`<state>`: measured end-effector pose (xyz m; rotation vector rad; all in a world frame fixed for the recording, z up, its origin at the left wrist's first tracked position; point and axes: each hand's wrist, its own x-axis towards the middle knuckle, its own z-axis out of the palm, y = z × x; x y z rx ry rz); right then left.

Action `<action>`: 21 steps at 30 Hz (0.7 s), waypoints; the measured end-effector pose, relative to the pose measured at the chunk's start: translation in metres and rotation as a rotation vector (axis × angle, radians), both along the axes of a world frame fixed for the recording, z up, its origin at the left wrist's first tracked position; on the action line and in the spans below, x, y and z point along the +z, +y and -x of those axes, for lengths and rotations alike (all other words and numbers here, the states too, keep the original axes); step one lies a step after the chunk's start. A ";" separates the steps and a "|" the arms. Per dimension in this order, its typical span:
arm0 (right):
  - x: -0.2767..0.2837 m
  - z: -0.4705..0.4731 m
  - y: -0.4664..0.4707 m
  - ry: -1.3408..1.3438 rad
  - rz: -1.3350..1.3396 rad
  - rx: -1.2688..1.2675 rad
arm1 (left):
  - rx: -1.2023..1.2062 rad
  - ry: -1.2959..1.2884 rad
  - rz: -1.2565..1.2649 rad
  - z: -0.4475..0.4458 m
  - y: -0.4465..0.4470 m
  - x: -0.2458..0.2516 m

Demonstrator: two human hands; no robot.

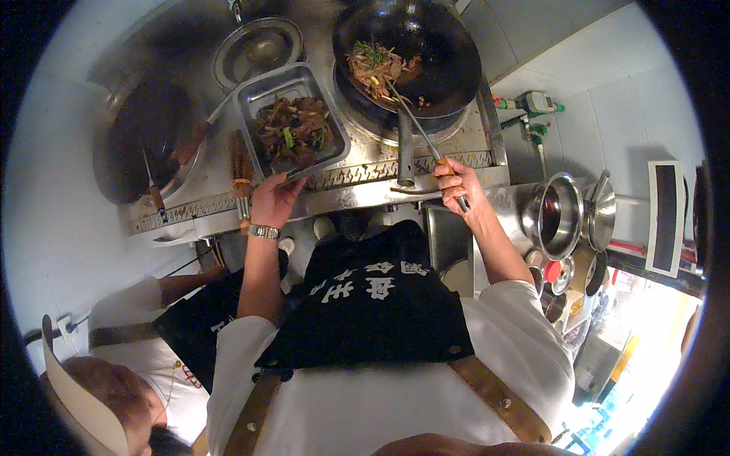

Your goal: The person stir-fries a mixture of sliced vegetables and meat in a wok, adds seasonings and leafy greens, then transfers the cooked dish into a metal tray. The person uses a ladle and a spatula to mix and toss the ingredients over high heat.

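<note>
My left hand (276,199) grips the near edge of a rectangular metal tray (340,142), tilted over the stove's front edge. Browned meat with green pieces (293,130) lies in it. In my right hand (458,185) is the wooden handle of a long metal cooking utensil (419,126), its far end in the food at the left side of a black wok (445,62). That food is sliced meat with green herbs (373,65); the utensil's head is hidden in it. The wok sits on a burner, its handle (405,151) pointing towards me.
Left of the tray are a bamboo brush (241,165), a round metal pan (259,51) and a second wok (142,137) with utensils. Metal bowls (556,216) and a strainer (603,211) stand at the right. A co-worker (131,325) is close by at the lower left.
</note>
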<state>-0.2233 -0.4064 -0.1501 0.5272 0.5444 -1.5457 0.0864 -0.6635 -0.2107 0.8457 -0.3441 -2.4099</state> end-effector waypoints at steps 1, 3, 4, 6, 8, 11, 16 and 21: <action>0.002 0.001 0.000 -0.025 0.041 0.022 | 0.006 0.041 -0.002 0.003 -0.002 0.001; 0.011 0.005 0.002 -0.080 0.053 -0.066 | -0.010 0.065 0.024 0.012 -0.008 0.002; 0.018 0.008 0.003 -0.161 0.118 -0.075 | -0.018 0.087 0.051 0.016 -0.014 0.002; 0.035 0.015 0.008 -0.066 0.102 -0.060 | -0.044 0.108 0.026 0.030 -0.025 0.002; 0.057 0.022 0.014 0.009 0.064 -0.054 | -0.066 0.112 0.013 0.046 -0.038 0.002; 0.095 0.030 0.022 0.062 0.069 -0.070 | -0.078 0.100 0.020 0.072 -0.052 0.010; 0.159 0.028 0.035 0.167 0.026 -0.068 | -0.124 0.112 0.077 0.111 -0.062 0.034; 0.199 0.003 0.041 0.207 0.123 -0.033 | -0.193 0.220 0.072 0.149 -0.068 0.050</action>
